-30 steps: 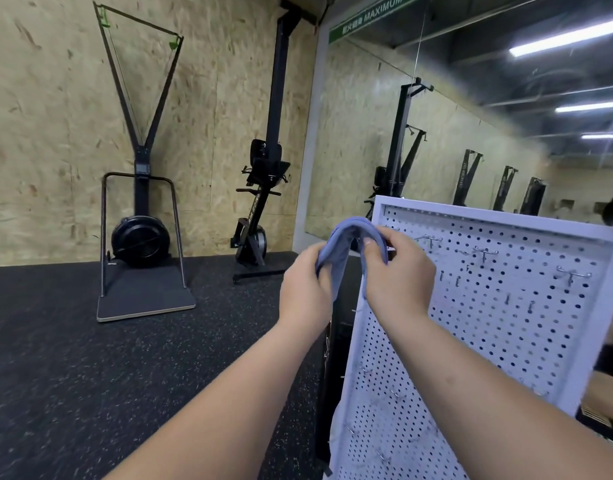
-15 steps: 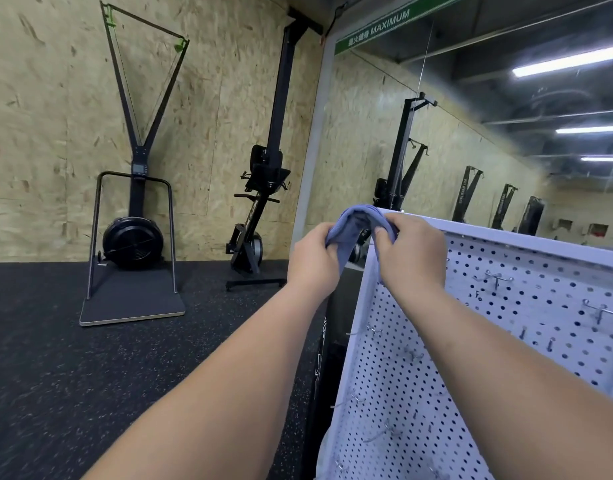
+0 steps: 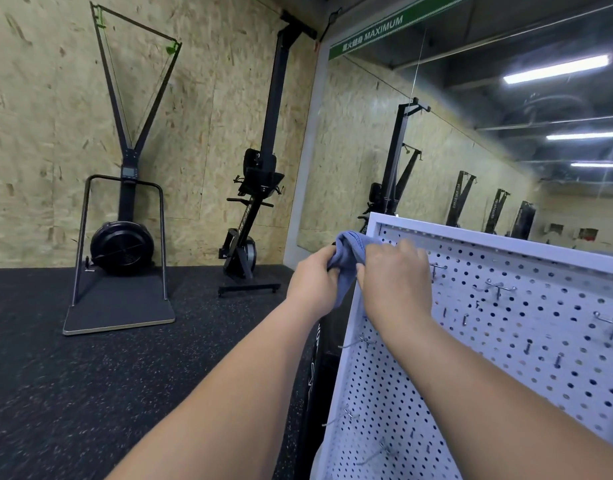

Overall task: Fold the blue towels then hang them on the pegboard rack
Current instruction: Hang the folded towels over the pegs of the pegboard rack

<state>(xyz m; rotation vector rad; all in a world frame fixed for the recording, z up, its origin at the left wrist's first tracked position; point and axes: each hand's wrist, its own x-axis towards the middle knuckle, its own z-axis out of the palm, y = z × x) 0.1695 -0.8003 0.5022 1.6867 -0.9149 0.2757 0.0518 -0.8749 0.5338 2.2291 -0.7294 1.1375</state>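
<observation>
Blue towel bunched into a narrow strip and arched over the top left corner of the white pegboard rack, pinched from both sides. Left hand clenched on the outer fall of the cloth, off the rack's left edge. Right hand grasping the inner fall, in front of the perforated face, fingers curled and blurred. Resting on the frame or held just above it: cannot tell, hidden by the hands.

Long axis of the cloth running up and over, both ends dropping below the knuckles, lower ends mostly hidden. Nearest hook just to the right of the right hand, so closer to that hand than to the left; another hook farther right and lower. Likely next: settling the fold over the corner, or shifting it rightward onto that near hook, led by the right hand.

Readable: "MAXIMUM" in white on a green sign above the mirror, preceded by Chinese characters too small to make out. White lettering up the beam of the upright rowing machine and on the dark object behind the rack, neither legible. Reversed lettering on machines reflected in the mirror, also illegible. No label seen on the towel.
</observation>
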